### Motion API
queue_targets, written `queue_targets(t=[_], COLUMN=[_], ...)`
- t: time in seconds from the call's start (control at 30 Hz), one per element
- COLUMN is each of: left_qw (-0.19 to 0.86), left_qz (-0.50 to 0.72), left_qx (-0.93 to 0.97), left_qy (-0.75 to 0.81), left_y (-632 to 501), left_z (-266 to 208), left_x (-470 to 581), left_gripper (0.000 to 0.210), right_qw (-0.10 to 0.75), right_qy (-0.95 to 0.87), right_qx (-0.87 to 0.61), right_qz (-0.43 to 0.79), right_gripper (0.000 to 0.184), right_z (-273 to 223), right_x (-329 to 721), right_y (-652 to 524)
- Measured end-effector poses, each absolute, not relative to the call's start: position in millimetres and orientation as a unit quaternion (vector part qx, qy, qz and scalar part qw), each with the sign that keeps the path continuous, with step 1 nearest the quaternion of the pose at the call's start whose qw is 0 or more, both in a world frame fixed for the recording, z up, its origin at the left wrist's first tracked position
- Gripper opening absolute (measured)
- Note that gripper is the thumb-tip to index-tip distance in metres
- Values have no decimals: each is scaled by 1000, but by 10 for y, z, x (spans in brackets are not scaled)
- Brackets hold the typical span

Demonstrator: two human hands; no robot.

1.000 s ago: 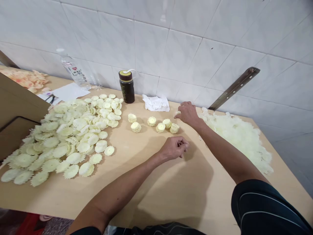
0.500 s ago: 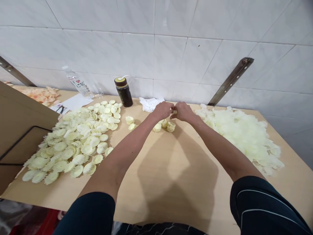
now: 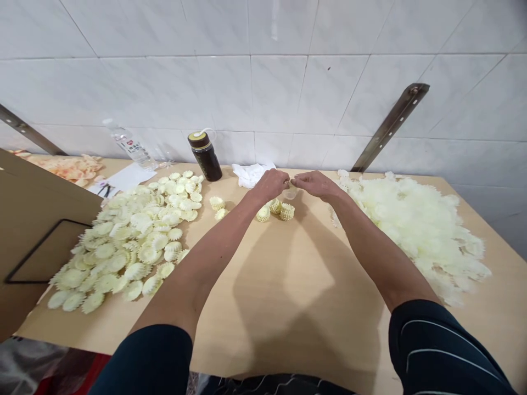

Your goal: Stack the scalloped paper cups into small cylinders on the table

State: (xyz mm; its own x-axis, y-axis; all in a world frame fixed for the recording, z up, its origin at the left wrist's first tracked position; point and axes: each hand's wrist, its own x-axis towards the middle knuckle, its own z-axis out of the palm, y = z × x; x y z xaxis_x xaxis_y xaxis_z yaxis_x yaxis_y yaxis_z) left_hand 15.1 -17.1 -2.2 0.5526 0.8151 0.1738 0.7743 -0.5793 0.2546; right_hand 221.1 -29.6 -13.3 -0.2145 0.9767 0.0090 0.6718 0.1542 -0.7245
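Bending the fingers of the left hand [image 3: 273, 184] and right hand [image 3: 316, 184] inward, tips close together, near the back of the table [image 3: 255, 323]. With a thin, see-through petal [image 3: 290, 193] between the two, just under the fingertips. Can't tell about a pinch by either hand, or how wide open. Reaching past little yellow stacks [image 3: 287, 212], with a big pale heap [image 3: 411, 219] off to the right.

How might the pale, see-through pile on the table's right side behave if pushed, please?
The pale pile would probably spread and scatter, being a loose, overlapping heap. Its thin, see-through edges suggest it is light for its size and perhaps floppy.
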Motion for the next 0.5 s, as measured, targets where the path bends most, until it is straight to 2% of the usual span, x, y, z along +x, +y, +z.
queue_targets(t=[0.2,0.37,0.5], left_qw=[51,62,71], left_qz=[122,118,117], left_qx=[872,863,869], left_qy=[471,487,476], left_y=[-199,-188,-217], left_z=[-20,-61,-79], left_x=[98,36,-3], left_gripper=[21,29,45], right_qw=[389,484,515], right_qy=[-619,-624,-657], right_qx=[-604,-581,-531], right_qz=[317,195,146], right_gripper=[38,35,33], right_z=[-251,-184,3], right_x=[2059,2105,2047], right_y=[-267,-316,-487])
